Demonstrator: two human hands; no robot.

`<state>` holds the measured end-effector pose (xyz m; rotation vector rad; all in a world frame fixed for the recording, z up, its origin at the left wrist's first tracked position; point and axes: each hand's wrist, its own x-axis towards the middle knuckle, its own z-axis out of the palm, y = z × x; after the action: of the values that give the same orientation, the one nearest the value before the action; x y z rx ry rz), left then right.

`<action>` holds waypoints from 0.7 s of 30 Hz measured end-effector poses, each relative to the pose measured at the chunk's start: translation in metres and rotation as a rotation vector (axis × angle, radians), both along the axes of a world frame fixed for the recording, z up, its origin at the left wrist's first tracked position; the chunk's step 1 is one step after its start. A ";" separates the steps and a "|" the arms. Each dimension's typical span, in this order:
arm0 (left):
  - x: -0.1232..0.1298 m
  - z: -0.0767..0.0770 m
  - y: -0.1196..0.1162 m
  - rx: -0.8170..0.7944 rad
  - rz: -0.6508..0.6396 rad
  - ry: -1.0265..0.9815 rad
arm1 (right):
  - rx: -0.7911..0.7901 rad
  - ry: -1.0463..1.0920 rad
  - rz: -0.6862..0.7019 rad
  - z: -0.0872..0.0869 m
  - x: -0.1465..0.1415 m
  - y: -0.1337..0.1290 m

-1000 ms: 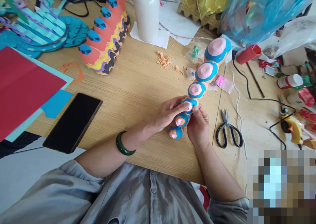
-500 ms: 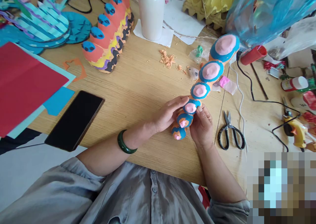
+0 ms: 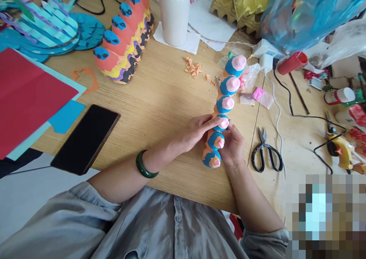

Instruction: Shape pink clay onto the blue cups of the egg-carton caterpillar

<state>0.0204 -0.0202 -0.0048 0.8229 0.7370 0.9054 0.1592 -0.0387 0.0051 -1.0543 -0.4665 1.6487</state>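
Both my hands grip a long strip of egg-carton cups (image 3: 225, 105), painted blue and orange with pink tips, which lies lengthwise across the wooden table (image 3: 168, 167). My left hand (image 3: 197, 133), with a green bangle (image 3: 145, 164) at its wrist, wraps over the strip from the left. Its fingertips reach a pink tip. My right hand (image 3: 233, 146) holds the strip's right side, and its fingers hide part of one cup. The strip's underside is hidden.
A second painted carton strip (image 3: 126, 42) stands at the back. Nearby are a white bottle (image 3: 174, 17), paper shavings (image 3: 193, 67), a black phone (image 3: 85, 139), red paper (image 3: 31, 99), black-handled scissors (image 3: 266, 155), a power strip (image 3: 267, 49) and a glue gun (image 3: 340, 148).
The strip has rolled along its length, turning its pink tips from facing up to facing right. Its far end has swung left, uncovering the power strip. Both hands stay on it.
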 end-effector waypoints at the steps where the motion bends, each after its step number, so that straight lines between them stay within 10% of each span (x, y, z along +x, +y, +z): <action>1: 0.000 0.001 -0.001 -0.018 0.006 -0.024 | -0.003 0.012 -0.006 0.001 0.000 0.000; 21: -0.006 0.006 -0.001 0.128 0.084 0.146 | 0.033 -0.050 0.018 -0.002 0.000 -0.002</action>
<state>0.0146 -0.0208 0.0008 0.9855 0.8523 0.9823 0.1592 -0.0410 0.0035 -1.0718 -0.5358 1.6284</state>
